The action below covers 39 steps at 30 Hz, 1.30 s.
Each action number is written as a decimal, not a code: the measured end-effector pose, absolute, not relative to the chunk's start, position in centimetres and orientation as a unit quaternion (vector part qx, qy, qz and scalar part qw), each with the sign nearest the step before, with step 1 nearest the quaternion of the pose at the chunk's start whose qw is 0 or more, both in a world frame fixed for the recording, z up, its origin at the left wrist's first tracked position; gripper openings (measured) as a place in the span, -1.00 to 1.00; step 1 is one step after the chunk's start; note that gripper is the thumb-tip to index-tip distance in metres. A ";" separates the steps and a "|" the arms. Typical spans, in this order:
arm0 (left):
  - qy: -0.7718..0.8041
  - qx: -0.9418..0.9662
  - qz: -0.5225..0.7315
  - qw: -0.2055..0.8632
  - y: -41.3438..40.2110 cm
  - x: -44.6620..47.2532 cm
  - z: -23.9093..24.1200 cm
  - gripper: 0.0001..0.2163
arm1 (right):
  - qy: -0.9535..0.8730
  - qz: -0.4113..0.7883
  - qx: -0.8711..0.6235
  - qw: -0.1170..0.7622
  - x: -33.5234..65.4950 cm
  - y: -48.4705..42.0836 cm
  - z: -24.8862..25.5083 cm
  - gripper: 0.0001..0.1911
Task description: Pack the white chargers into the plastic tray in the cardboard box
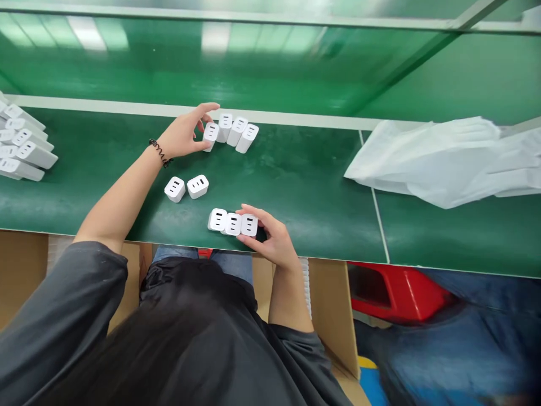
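My left hand (188,132) reaches to the far side of the green bench, thumb and fingers closed around a white charger block (211,134) with dark port slots. Three more charger blocks (236,130) stand just right of it in a slanting row. Near the front edge, my right hand (268,234) grips the rightmost charger block (249,225) of a row of three; the other two (225,222) sit against it on the left. Between the hands, two separate charger blocks (186,188) stand on the bench, close to each other.
Many white charger blocks (25,144) are stacked at the far left. White plastic bags (443,160) lie on the right of the green bench (313,186). Cardboard boxes (333,316) and a red stool (397,293) stand below the front edge. Another person's blue-clad leg (465,338) is at the lower right.
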<state>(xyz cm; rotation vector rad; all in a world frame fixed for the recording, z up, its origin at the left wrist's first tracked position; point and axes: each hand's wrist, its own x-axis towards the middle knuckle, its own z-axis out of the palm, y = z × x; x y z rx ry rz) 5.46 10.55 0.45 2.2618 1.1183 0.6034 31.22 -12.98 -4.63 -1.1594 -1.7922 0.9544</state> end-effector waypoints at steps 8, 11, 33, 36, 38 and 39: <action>0.431 0.810 0.264 0.297 10.2 3.6 -1.7 -0.23 | -0.720 0.360 -0.452 0.383 31.2 -13.0 -4.2 -0.47; 0.405 0.840 0.251 0.259 6.3 1.8 1.3 -0.43 | -0.725 0.355 -0.448 0.385 31.2 -13.0 -4.1 -0.47; 0.348 0.803 0.316 0.366 -10.5 7.7 -3.0 -0.30 | -0.752 0.290 -0.444 0.392 30.6 -13.1 -4.1 -0.55; 0.356 0.806 0.309 0.357 -10.7 8.0 -3.1 -0.37 | -0.758 0.271 -0.423 0.415 30.5 -13.0 -4.3 -0.55; 0.361 0.808 0.302 0.354 -10.8 8.0 -3.1 -0.40 | -0.761 0.263 -0.414 0.424 30.6 -13.0 -4.4 -0.53; 0.361 0.807 0.301 0.356 -10.8 8.0 -3.0 -0.41 | -0.763 0.259 -0.412 0.426 30.6 -13.1 -4.4 -0.53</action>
